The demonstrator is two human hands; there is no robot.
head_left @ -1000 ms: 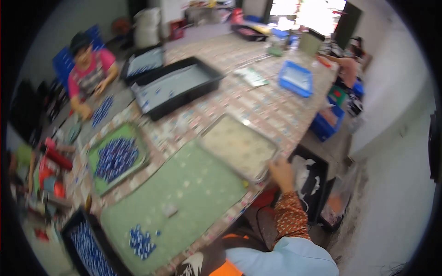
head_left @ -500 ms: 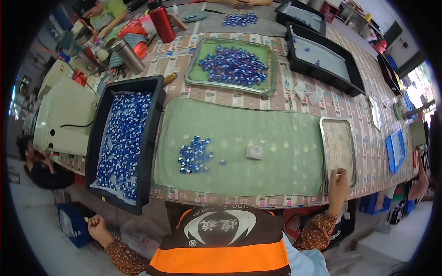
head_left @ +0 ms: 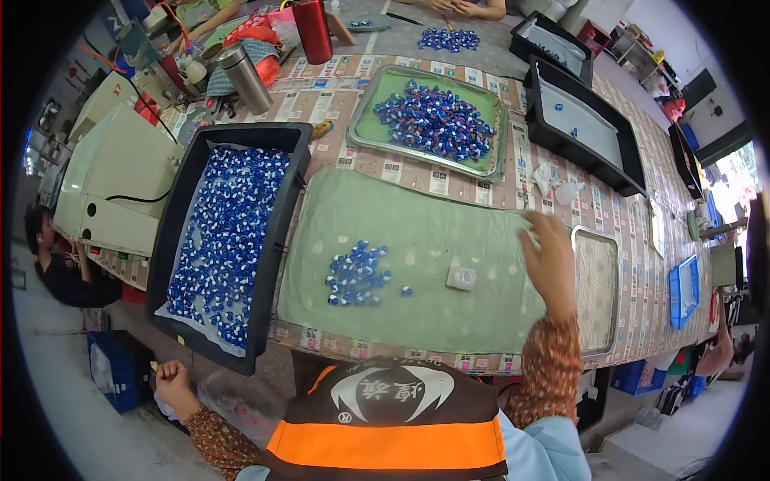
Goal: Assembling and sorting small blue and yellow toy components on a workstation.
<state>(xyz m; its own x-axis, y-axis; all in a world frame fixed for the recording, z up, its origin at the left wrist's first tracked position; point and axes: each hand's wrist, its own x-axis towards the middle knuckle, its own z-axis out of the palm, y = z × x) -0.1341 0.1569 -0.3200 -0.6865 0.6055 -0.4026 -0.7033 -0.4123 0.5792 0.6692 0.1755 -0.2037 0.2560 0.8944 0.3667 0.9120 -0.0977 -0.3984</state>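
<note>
My right hand (head_left: 553,268) is raised over the right end of a green cloth (head_left: 401,200), fingers apart and nothing visible in them. Beside it lies a shallow metal tray (head_left: 595,289). My left hand (head_left: 175,385) is closed below the table's left edge, off the work surface; a tiny yellowish bit shows at its fingertips, too small to name. On the cloth sit a loose cluster of small blue-and-white pieces (head_left: 355,275), one stray piece (head_left: 407,291) and a small whitish translucent block (head_left: 461,278).
A black bin (head_left: 298,172) full of blue-and-white pieces stands left of the cloth. Behind it, a metal tray (head_left: 377,148) holds a heap of them. Black trays (head_left: 589,148) lie far right, a steel flask (head_left: 245,78) and red bottle (head_left: 312,32) far left. Another person's hands (head_left: 457,7) are at the far edge.
My right hand has left the near end of the shallow metal tray and moved forward and left over the cloth, its fingers spreading. My left hand stays low and closed. The view has shifted slightly.
</note>
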